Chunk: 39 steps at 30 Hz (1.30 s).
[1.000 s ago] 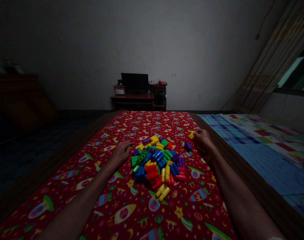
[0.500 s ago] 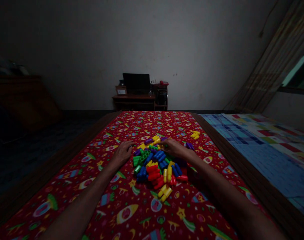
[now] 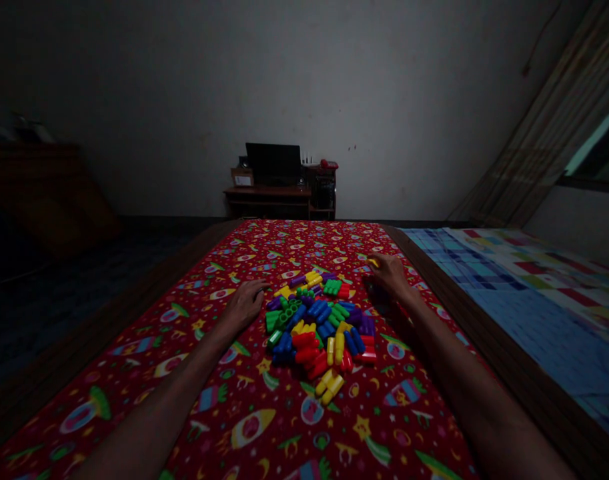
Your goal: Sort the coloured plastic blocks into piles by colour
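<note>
A heap of several chunky plastic building pieces (image 3: 314,327) in red, yellow, blue, green and purple lies on a red printed cloth (image 3: 254,427). My left hand (image 3: 243,305) rests flat and open on the cloth, just left of the heap. My right hand (image 3: 390,277) sits beyond the heap's right side, its fingers curled around a yellow plastic piece (image 3: 373,263). The hand hides most of that piece. A green piece (image 3: 333,287) lies on the far edge of the heap.
A wooden frame edge (image 3: 489,320) runs along the cloth's right side, with blue checked bedding (image 3: 534,320) beyond it. A dark floor lies to the left. A desk with a monitor (image 3: 273,164) stands against the far wall.
My right hand has moved off the heap, rightward and away from me, onto the yellow pieces that lay apart on the cloth. My left hand has stayed in place.
</note>
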Available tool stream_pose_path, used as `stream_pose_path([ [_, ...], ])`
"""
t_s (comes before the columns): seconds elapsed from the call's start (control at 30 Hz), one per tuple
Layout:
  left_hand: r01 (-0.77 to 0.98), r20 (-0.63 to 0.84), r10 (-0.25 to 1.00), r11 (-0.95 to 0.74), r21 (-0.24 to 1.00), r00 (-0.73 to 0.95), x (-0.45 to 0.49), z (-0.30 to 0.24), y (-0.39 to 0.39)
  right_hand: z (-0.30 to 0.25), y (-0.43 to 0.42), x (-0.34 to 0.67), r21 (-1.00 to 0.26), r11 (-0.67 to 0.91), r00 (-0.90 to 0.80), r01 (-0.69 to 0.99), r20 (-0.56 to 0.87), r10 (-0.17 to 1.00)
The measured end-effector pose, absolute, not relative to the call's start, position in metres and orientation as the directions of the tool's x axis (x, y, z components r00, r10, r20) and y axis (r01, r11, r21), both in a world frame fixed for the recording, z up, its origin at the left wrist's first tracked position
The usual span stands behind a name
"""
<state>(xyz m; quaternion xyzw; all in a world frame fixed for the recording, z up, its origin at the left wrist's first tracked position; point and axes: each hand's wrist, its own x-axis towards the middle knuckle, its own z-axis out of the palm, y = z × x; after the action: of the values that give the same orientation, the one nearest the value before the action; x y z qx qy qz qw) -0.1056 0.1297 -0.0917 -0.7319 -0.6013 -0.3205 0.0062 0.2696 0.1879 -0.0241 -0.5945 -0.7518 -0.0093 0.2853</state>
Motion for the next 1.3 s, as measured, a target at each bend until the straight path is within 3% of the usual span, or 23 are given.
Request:
stream_pose_path([
  [0.1, 0.888, 0.467, 0.881, -0.273, 0.37, 0.077, -0.105, -0.091, 0.129, -0.034, 0.194, 0.293, -0.259, 0.172, -0.043, 0.951, 0.439, 0.898],
  [0.2, 0.889, 0.461, 0.883, -0.281, 0.362, 0.092, -0.104, -0.088, 0.127, -0.033, 0.193, 0.287, -0.261, 0.224, -0.065, 0.939, 0.504, 0.861],
  [0.3, 0.89, 0.465, 0.879, -0.29, 0.353, 0.102, -0.103, -0.086, 0.125, -0.027, 0.183, 0.252, -0.272, 0.445, -0.26, 0.853, 0.519, 0.814],
  [0.43, 0.887, 0.466, 0.878, -0.299, 0.352, 0.111, -0.102, -0.085, 0.124, -0.03, 0.166, 0.196, -0.221, 0.754, -0.632, 0.618, 0.431, 0.644],
  [0.57, 0.881, 0.474, 0.875, -0.298, 0.368, 0.099, -0.102, -0.085, 0.124, -0.042, 0.16, 0.18, -0.297, 0.827, -0.759, 0.478, 0.334, 0.559],
  [0.83, 0.869, 0.493, 0.866, -0.307, 0.389, 0.085, -0.104, -0.089, 0.128, -0.034, 0.176, 0.217, -0.292, 0.577, -0.437, 0.763, 0.425, 0.793],
  [0.93, 0.862, 0.494, 0.866, -0.31, 0.401, 0.082, -0.102, -0.088, 0.126, -0.024, 0.183, 0.239, -0.282, 0.397, -0.246, 0.873, 0.448, 0.86],
  [1.13, 0.788, 0.415, 0.903, -0.336, 0.515, 0.114, -0.088, -0.076, 0.123, -0.017, 0.188, 0.289, -0.189, -0.011, 0.08, 0.982, 0.362, 0.929],
  [1.3, 0.749, 0.318, 0.935, -0.322, 0.579, 0.157, -0.074, -0.071, 0.125, -0.016, 0.184, 0.299, -0.129, -0.134, 0.164, 0.983, 0.264, 0.95],
])
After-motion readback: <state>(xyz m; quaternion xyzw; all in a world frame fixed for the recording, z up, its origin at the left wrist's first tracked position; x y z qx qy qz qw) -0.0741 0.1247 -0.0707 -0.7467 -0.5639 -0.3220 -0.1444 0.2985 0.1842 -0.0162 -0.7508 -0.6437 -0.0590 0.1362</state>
